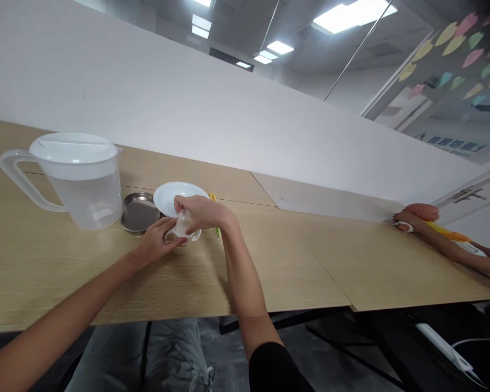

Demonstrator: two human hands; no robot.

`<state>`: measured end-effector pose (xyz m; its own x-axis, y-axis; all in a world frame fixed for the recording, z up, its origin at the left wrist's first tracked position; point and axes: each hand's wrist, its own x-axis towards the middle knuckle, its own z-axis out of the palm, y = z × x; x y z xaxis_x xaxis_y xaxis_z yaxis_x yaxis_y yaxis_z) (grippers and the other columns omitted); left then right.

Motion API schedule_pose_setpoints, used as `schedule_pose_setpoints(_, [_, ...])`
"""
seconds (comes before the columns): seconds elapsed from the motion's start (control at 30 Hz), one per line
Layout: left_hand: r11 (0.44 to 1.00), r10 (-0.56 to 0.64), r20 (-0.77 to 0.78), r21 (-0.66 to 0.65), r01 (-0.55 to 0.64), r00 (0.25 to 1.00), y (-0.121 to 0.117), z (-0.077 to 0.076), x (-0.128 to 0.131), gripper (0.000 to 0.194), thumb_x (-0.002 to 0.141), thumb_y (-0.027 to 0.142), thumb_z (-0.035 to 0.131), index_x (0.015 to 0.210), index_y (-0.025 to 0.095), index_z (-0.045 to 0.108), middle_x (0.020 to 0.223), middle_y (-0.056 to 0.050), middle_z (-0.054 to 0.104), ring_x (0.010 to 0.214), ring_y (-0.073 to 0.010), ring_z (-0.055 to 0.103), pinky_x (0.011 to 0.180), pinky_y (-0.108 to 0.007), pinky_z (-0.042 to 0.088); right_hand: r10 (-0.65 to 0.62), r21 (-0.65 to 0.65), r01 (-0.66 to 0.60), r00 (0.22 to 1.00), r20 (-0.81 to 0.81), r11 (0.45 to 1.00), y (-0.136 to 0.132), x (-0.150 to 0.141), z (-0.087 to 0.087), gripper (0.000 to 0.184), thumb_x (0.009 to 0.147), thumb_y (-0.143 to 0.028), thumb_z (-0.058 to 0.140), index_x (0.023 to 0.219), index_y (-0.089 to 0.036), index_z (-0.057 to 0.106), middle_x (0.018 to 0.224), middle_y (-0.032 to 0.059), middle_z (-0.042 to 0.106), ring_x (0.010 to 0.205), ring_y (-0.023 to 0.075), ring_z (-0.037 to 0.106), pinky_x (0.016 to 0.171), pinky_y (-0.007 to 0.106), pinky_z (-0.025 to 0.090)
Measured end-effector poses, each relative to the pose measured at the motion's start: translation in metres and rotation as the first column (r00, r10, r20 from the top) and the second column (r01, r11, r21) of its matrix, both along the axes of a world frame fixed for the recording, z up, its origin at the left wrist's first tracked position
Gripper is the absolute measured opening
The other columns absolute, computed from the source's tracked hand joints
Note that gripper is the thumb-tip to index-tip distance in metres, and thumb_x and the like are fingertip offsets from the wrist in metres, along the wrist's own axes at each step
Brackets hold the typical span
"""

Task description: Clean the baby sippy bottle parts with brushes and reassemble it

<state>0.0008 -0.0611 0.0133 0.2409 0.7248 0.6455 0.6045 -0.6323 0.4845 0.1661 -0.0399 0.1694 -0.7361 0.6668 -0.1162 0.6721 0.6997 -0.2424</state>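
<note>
Over the near side of the table, my left hand (158,242) is closed around the side of a small clear baby bottle (183,222) with a translucent teat and a white handle. From above and the right, my right hand (206,211) grips the teat end with bent fingers. Much of the bottle is hidden by my fingers. Just behind the hands lies a white plate (167,197). A round metal dish (140,212) sits left of the plate. Something yellow-green (218,231) shows partly behind my right wrist.
A large lidded plastic pitcher (85,190) containing clear liquid stands at the left. At the far right, another person's arms (445,245) reach over the table (294,256) beside a baby doll (422,211). A white wall runs along the back edge.
</note>
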Motion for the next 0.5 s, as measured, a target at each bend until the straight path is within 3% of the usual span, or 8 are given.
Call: schedule_pose_setpoints(0.5, [0.999, -0.016, -0.008, -0.033, 0.016, 1.000, -0.0021, 0.0022, 0.0013, 0.048, 0.086, 0.054, 0.058, 0.115, 0.016, 0.064, 0.114, -0.012, 0.068, 0.106, -0.0250, 0.064, 0.094, -0.035, 0.049, -0.011, 0.035, 0.011, 1.000, 0.016, 0.999, -0.0036, -0.0046, -0.0011, 0.044, 0.060, -0.008, 0.072, 0.087, -0.022, 0.040, 0.090, 0.0005, 0.056, 0.084, 0.0195, 0.052, 0.063, 0.027, 0.035])
